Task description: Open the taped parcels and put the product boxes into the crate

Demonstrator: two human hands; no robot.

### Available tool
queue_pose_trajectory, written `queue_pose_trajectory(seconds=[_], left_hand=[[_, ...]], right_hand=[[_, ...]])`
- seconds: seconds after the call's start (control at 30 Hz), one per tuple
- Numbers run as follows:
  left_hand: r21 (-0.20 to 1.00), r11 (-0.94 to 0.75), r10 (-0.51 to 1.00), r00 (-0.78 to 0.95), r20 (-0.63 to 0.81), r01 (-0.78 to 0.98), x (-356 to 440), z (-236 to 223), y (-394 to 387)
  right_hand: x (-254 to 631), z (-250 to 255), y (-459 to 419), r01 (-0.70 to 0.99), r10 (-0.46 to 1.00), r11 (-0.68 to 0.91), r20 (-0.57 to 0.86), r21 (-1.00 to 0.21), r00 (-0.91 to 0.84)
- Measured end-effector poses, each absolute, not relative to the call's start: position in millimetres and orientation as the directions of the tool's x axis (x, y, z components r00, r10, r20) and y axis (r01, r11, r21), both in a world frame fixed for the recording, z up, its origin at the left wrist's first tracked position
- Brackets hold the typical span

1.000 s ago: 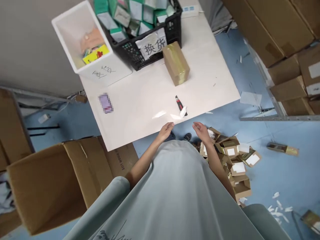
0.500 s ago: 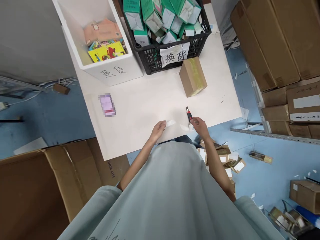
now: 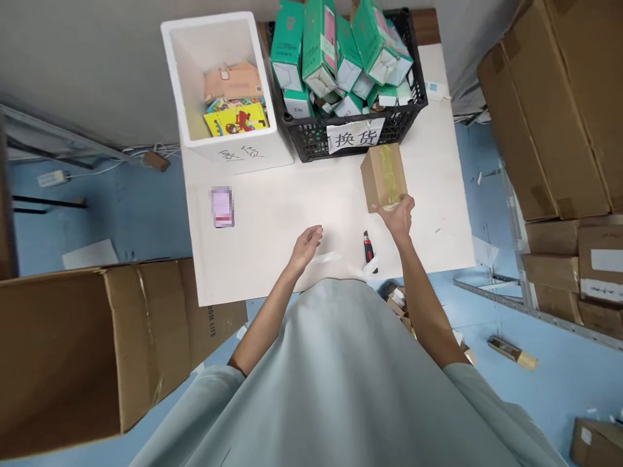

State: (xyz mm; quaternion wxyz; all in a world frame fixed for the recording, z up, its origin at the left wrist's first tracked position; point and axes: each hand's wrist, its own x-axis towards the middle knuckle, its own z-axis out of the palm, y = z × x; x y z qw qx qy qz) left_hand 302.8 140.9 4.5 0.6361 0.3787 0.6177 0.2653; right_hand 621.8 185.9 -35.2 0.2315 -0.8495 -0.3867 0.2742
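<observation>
My right hand (image 3: 399, 214) grips the near end of a taped cardboard box (image 3: 377, 175), thumb on its left edge and fingers on its right. The box rests on the white table, and its near face is partly hidden by the hand. A black-and-red utility knife (image 3: 368, 248) lies on the table between my hands, with a crumpled white scrap (image 3: 371, 266) at its handle. My left hand (image 3: 306, 246) hovers over the table, fingers loosely bent and apart, nothing seen in it. Just beside it is a thin white strip (image 3: 328, 258).
A black crate (image 3: 311, 139) of green cartons and a white foam box (image 3: 228, 152) holding booklets stand at the table's back. A pixelated pink item (image 3: 222, 207) lies on the left. A large open carton (image 3: 150, 324) flanks the table; stacked cartons (image 3: 559, 117) rise at right.
My right hand has let go of the utility knife, leaving it on the table, and moved forward onto the cardboard box. My left hand has come off the white strip. The view has tilted up.
</observation>
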Motion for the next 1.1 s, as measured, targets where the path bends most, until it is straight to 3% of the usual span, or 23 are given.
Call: queue_pose_trajectory(seconds=[0.17,0.3,0.5,0.63,0.77,0.9,1.0,1.1], left_hand=[[0.791,0.599,0.797,-0.001,-0.604,0.121,314,9,125],[0.779,0.62,0.785,-0.072,-0.616,0.096,312,6,105],[0.764,0.64,0.758,-0.229,-0.61,0.085,282,-3,86],[0.78,0.606,0.778,-0.319,-0.541,0.157,250,-17,86],[0.789,0.565,0.824,-0.207,-0.528,0.241,223,-35,84],[0.82,0.526,0.842,-0.001,-0.54,0.225,207,-52,64],[0.828,0.524,0.84,0.041,-0.541,0.198,200,-63,45],[0.803,0.561,0.808,0.076,-0.584,0.2,195,-73,34]], right_hand=[[620,-57,209,0.535,0.787,-0.579,-0.249,-0.615,0.564],[619,-53,200,0.611,0.863,-0.474,-0.197,-0.634,0.466],[605,-25,164,0.685,0.984,-0.106,-0.175,-0.721,-0.032],[582,-19,138,0.642,0.906,0.081,-0.212,-0.763,-0.366],[559,-31,105,0.637,0.801,0.181,-0.264,-0.749,-0.537],[550,-55,65,0.598,0.829,0.115,-0.256,-0.793,-0.498],[547,-77,34,0.462,0.925,-0.087,-0.244,-0.883,-0.291],[536,-95,9,0.297,0.942,-0.308,-0.334,-0.904,-0.038]])
